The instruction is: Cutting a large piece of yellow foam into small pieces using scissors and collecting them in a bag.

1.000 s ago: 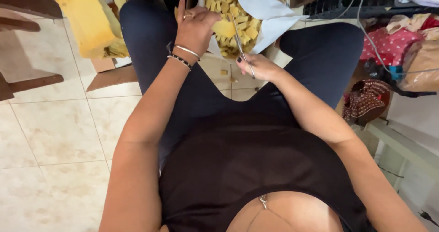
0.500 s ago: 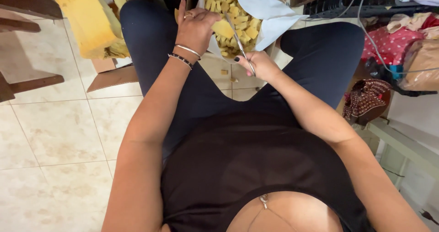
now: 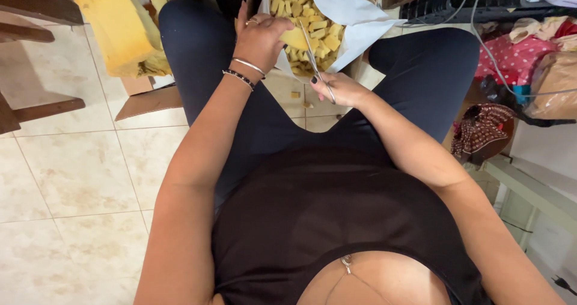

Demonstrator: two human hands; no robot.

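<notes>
Foam piece [image 3: 296,39]: yellow, gripped in my left hand [image 3: 259,40] above the cut-piece pile [image 3: 312,31]. Scissors [image 3: 315,64]: grasped by my right hand [image 3: 338,88], blades at the foam.

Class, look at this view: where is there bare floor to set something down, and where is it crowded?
Free: the tiled floor on the person's left, bordered by the wooden chair legs and the yellow foam block. Crowded: between the knees, where the left hand holds a foam piece, the right hand works scissors over a bag of foam bits; the right side holds heaped clothes.
</notes>
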